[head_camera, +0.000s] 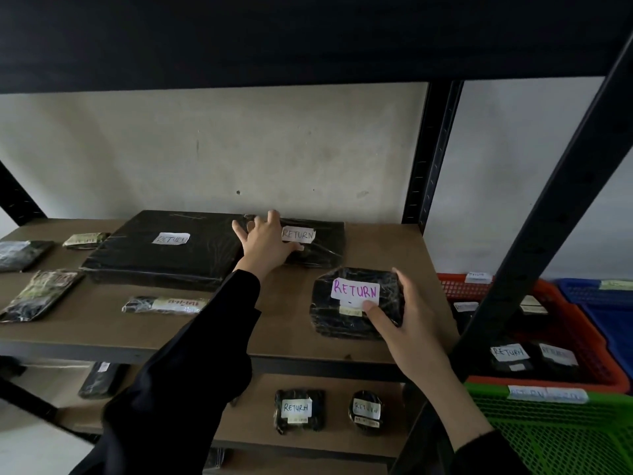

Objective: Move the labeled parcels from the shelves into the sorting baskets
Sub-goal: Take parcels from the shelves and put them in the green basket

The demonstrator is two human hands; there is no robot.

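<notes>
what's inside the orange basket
The orange basket holds several black-wrapped parcels with white labels; one label reads RETURN. The shelf upright covers part of the inside, so the count cannot be told.

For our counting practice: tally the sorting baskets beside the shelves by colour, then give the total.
Orange basket: 1
Blue basket: 1
Green basket: 1
Total: 3
</notes>
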